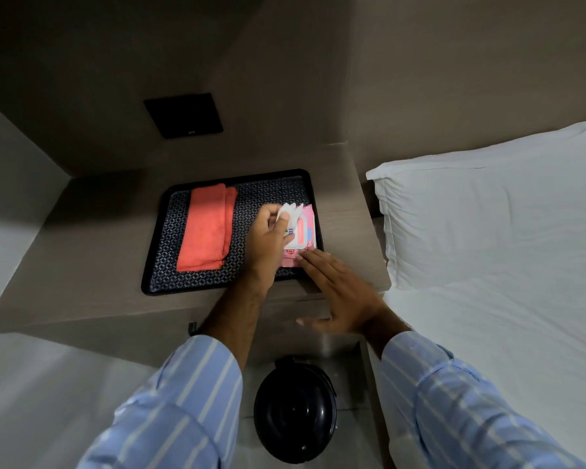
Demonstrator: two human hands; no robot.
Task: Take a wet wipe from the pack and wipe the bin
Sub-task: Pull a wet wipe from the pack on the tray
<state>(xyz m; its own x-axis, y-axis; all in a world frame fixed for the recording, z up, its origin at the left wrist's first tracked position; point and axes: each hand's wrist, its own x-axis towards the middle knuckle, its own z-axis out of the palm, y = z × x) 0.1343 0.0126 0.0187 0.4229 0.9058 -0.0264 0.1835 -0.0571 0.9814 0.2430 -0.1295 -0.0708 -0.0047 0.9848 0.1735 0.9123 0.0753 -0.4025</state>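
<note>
A pink wet wipe pack (306, 228) lies on the right side of a black patterned tray (217, 275) on the bedside table. My left hand (268, 236) pinches a white wet wipe (291, 211) that sticks up from the pack's opening. My right hand (339, 292) lies flat with fingers spread, its fingertips pressing the pack's near end. On the floor below the table stands a black round bin (295, 409) with its lid closed, between my two sleeves.
A folded orange cloth (207, 228) lies on the tray's left side. A bed with a white pillow (487, 204) fills the right. A dark wall panel (183, 115) sits above the table.
</note>
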